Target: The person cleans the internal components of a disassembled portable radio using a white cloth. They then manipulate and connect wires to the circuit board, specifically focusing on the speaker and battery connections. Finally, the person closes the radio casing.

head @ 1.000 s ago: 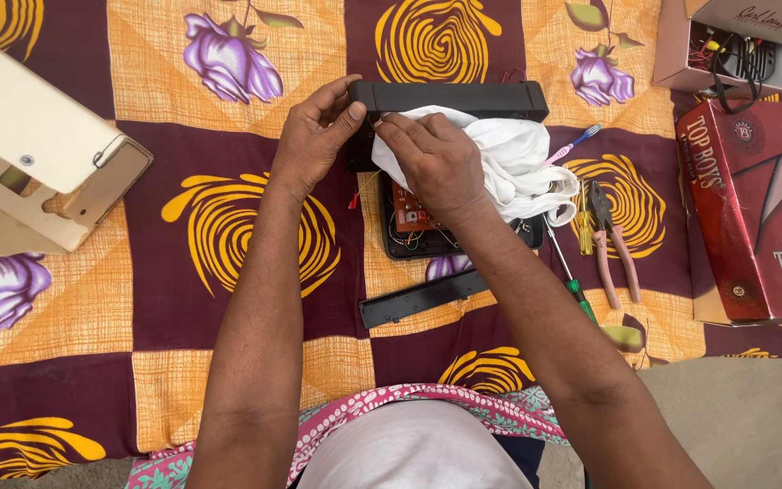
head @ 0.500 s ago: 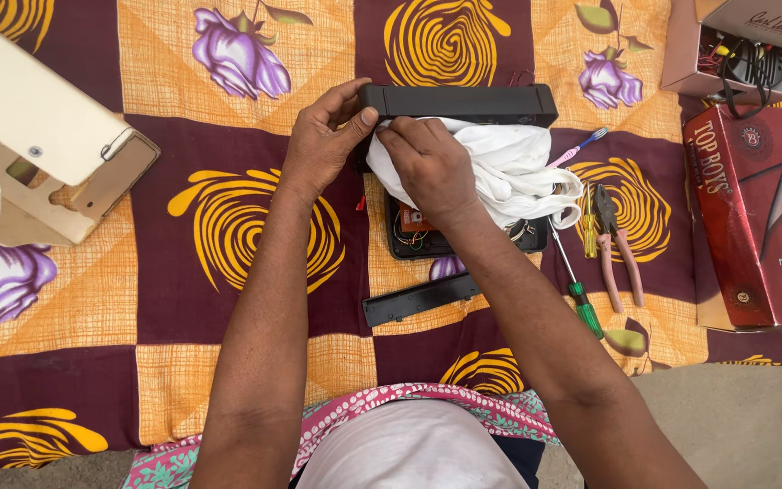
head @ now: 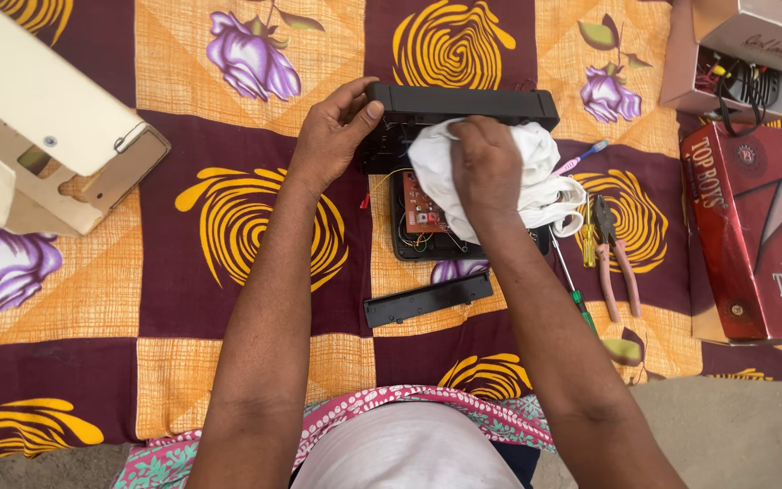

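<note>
A makeshift home repair spot: a floral cloth [head: 228, 272] spread on the floor, with pliers [head: 613, 258], screwdriver [head: 572, 290] and boxes [head: 753, 244] right of an opened circuit board [head: 420, 213].

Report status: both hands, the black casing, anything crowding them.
Left hand grips black casing at its left end. Right hand presses white cloth against it. Pliers and screwdriver lie close by.
</note>
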